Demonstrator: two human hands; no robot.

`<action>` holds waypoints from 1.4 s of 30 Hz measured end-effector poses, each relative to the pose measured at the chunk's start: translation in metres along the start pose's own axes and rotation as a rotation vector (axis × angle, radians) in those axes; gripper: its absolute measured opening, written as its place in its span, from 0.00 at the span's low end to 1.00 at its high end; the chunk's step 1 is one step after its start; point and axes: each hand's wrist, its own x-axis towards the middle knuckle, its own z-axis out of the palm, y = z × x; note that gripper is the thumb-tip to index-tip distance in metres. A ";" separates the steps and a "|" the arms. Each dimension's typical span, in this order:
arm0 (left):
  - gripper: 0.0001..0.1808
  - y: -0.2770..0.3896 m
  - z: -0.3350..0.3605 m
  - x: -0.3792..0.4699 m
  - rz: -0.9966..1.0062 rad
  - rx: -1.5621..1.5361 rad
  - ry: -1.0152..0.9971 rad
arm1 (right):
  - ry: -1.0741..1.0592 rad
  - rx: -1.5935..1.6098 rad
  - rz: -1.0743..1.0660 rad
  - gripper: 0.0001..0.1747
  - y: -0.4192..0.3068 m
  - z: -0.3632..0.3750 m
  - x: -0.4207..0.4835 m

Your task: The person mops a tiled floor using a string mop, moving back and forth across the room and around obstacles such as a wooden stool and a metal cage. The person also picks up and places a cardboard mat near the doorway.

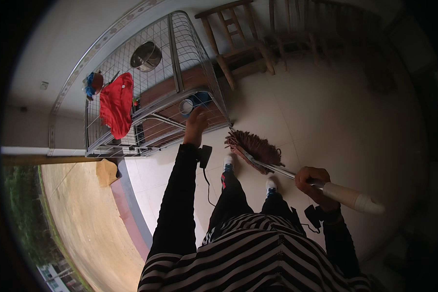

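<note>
My right hand (315, 184) is closed around the metal handle of a mop (255, 151), near its pale plastic grip. The mop's shaggy brown-red head is in front of my feet, above or on the tiled floor; which of the two I cannot tell. My left hand (196, 127) reaches forward toward a wire cage (175, 54), with nothing seen in it. Whether its fingers touch the cage I cannot tell. Inside the cage, beyond those fingers, are a round light dish (186, 106) and something blue. A red cloth (117, 106) and a steel bowl (146, 56) rest on the cage's top.
Wooden chairs (237, 40) line the wall beyond the cage, to the right. An open doorway at the left has a dark sill (135, 204) leading to a pale outdoor yard (84, 211). A blue and brown object (93, 84) sits by the red cloth.
</note>
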 end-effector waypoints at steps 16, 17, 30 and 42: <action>0.32 -0.002 -0.012 0.107 -0.146 -0.523 -0.308 | 0.322 -0.109 0.186 0.11 -0.001 0.074 0.066; 0.32 -0.004 -0.015 0.108 -0.126 -0.519 -0.357 | 0.355 -0.111 0.184 0.11 -0.001 0.072 0.065; 0.40 -0.001 -0.016 0.110 -0.080 -0.504 -0.351 | 0.196 -0.029 0.165 0.12 -0.007 0.068 0.089; 0.43 -0.006 -0.019 0.114 -0.083 -0.477 -0.379 | 0.812 -0.081 -0.105 0.22 -0.035 0.020 0.153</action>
